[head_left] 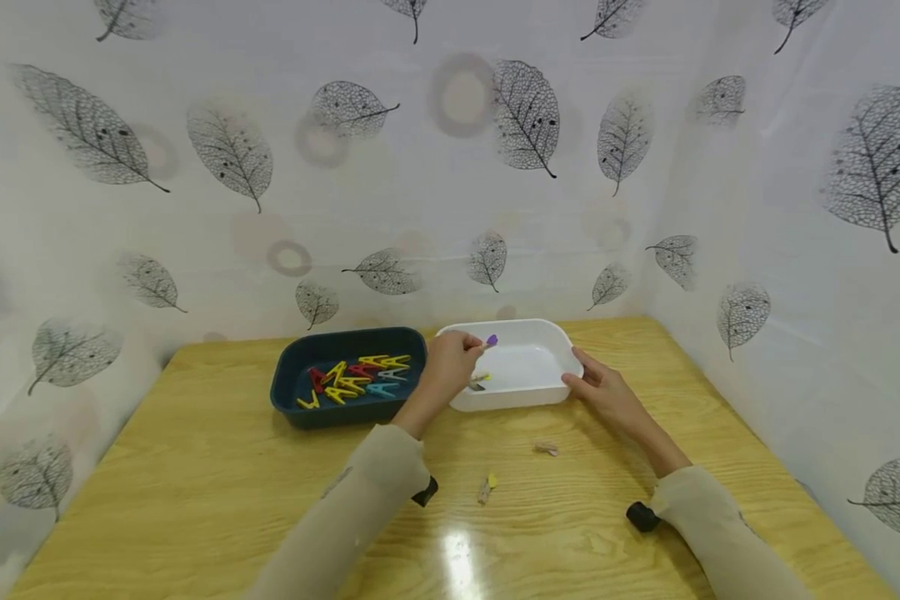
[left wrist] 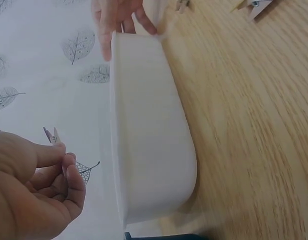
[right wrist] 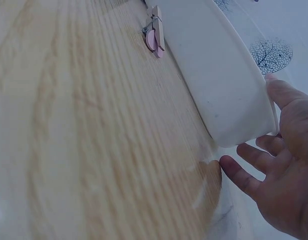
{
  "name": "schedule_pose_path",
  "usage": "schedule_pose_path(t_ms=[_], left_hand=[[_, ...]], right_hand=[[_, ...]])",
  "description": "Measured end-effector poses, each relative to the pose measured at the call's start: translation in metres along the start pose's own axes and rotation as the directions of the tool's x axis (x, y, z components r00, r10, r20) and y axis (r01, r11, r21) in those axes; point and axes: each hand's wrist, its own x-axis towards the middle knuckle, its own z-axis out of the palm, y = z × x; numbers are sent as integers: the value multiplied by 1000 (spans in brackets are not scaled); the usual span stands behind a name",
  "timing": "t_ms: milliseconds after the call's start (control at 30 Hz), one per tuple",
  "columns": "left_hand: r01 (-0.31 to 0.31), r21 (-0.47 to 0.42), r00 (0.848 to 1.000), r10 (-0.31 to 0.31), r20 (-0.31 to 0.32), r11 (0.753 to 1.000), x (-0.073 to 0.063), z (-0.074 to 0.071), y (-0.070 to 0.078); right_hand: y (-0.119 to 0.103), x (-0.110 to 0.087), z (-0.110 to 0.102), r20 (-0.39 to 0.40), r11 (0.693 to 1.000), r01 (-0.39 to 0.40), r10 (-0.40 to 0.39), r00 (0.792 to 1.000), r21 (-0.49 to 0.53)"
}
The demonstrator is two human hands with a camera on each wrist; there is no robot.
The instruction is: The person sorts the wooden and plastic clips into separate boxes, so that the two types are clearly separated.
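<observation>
My left hand [head_left: 450,362] is over the left part of a white plastic tray [head_left: 510,397]. Thumb and fingertips pinch a small wooden clothespin [left wrist: 52,136] with a purple decoration [head_left: 492,340], held above the tray. At the tray's right end, my right hand [head_left: 610,393] holds the rim, thumb on one side and fingers at the other. Inside the tray, near its left end, lies a clothespin with a yellow decoration [head_left: 482,379], partly hidden by the left hand. In front of the tray, a clothespin with a pink decoration [right wrist: 155,32] lies on the table.
Left of the white tray stands a dark tray [head_left: 307,419] with several yellow, red and blue plastic clothespins [head_left: 352,385]. A wooden clothespin with a yellow decoration [head_left: 487,488] lies on the wooden table [head_left: 195,467] nearer the front. A leaf-patterned curtain [head_left: 420,192] rises behind.
</observation>
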Motion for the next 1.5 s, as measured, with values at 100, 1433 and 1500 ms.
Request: schedule_pose_path(t_ms=[100,1433,1500], left_hand=[[-10,16,1000,10,-19,1000,4,3,1],[-69,26,988,72,-136,997,26,45,-1],[-74,17,989,75,-128,997,24,46,-1]], right_hand=[[0,0,0,3,1000,7,-7,1000,-10],[-1,1,2,0,998,18,-18,1000,61],[0,1,2,-3,998,17,-17,1000,60]])
